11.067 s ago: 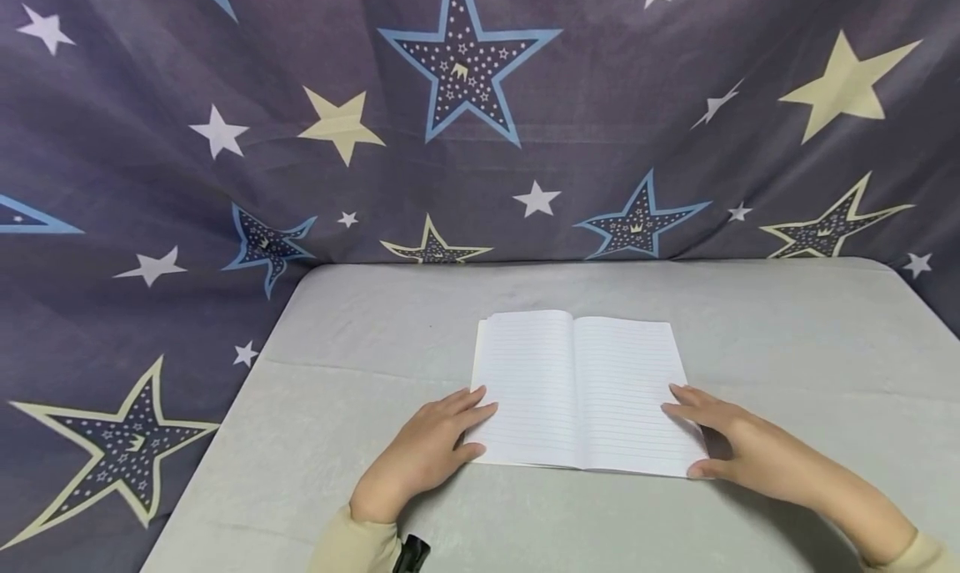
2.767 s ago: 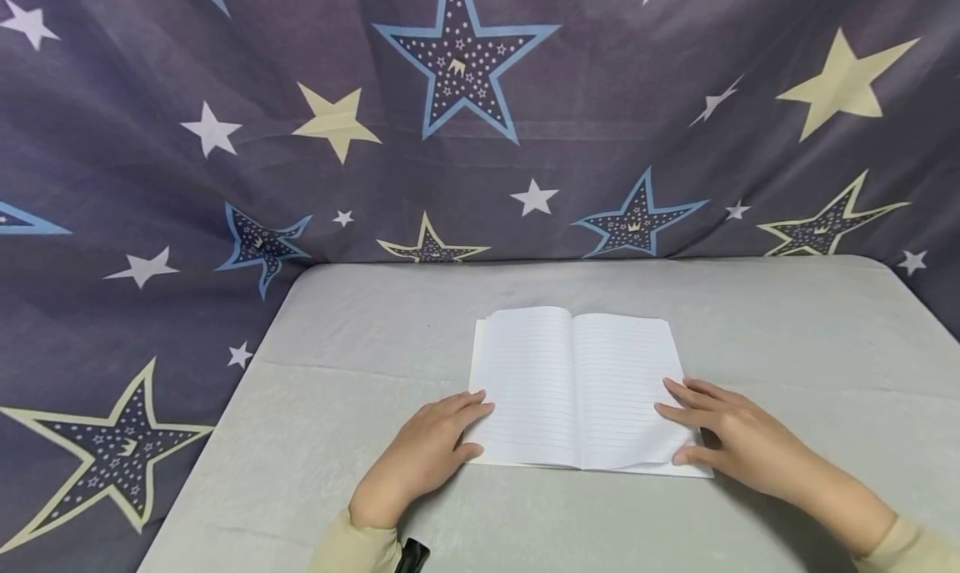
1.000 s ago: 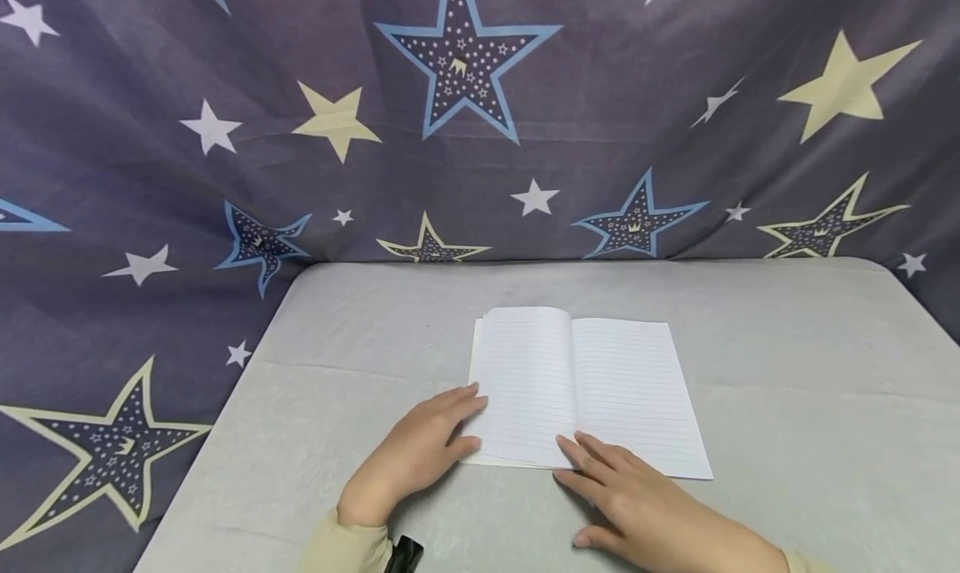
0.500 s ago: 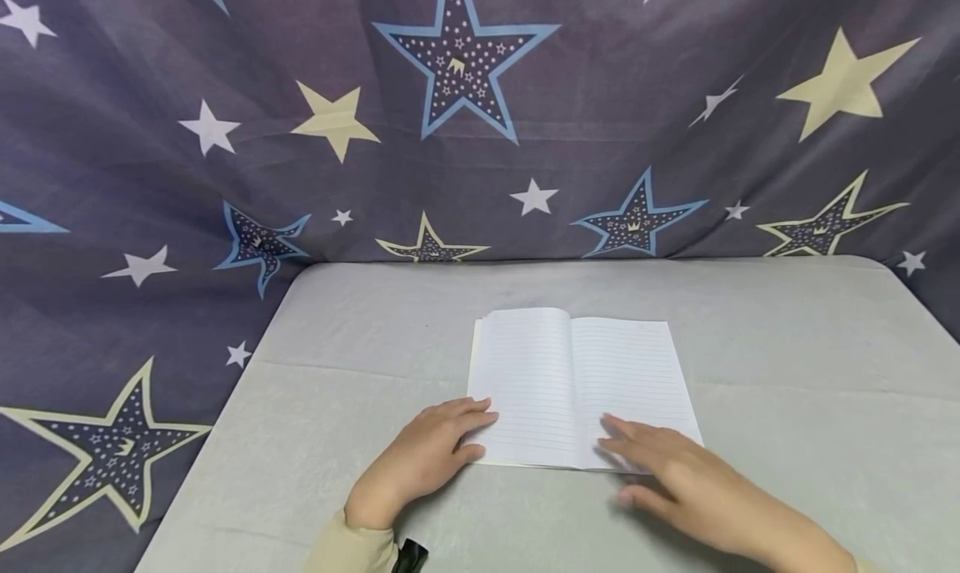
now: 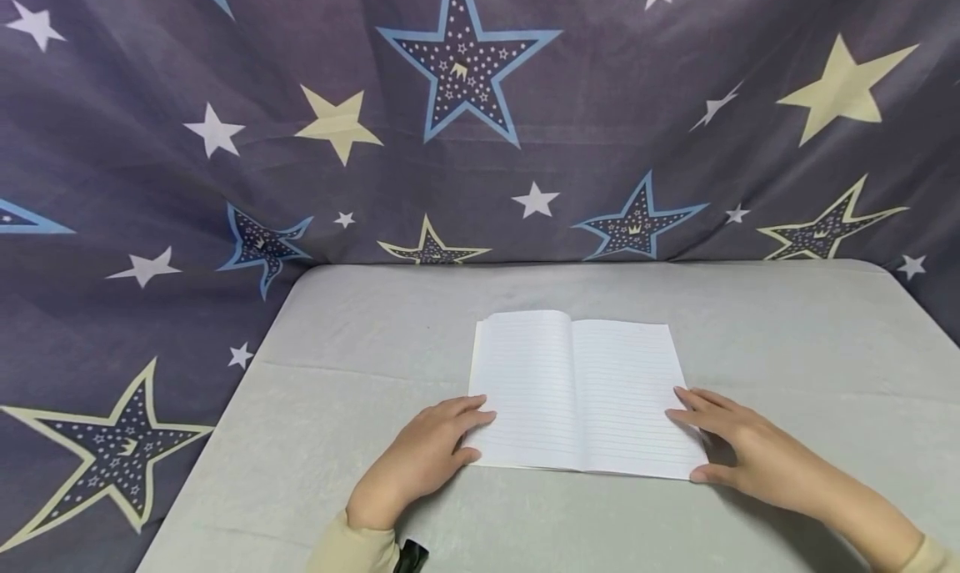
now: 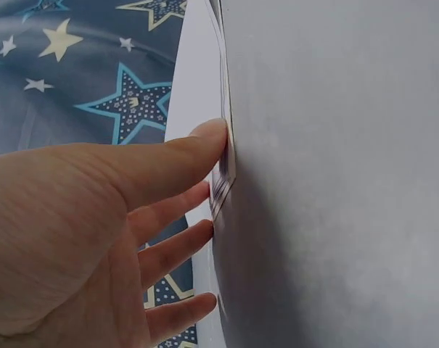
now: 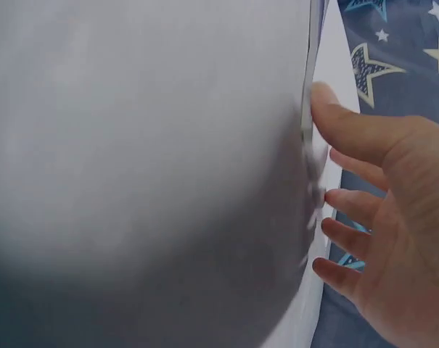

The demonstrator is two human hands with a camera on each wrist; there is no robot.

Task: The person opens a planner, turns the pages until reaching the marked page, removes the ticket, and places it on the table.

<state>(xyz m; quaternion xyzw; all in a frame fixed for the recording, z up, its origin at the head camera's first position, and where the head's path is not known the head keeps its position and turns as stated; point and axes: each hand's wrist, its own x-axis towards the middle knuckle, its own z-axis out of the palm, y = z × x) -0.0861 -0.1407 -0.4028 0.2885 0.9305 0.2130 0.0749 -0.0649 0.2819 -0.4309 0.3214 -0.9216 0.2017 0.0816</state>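
An exercise book [image 5: 525, 381] with blank lined pages lies spread flat on the grey-covered table. My left hand [image 5: 423, 452] rests at its lower left edge, fingertips on the left page and thumb by the bottom corner. Over on the other side, my right hand [image 5: 750, 452] touches the right page's outer edge with its fingers, its thumb at the lower right corner. Both wrist views show the book's thin edge, with the left thumb [image 6: 208, 134] and right thumb [image 7: 328, 101] against it and the other fingers loosely extended.
The table [image 5: 360, 323] has a soft grey cover with faint creases. Behind it and along the left hangs a dark curtain [image 5: 315, 47] printed with stars. A black band [image 5: 411, 555] shows at the left sleeve.
Around 2.8 s ago the right page's lower corner was raised under my right hand. That hand then was at the fold's bottom and has since moved right to the outer edge. My left hand stayed.
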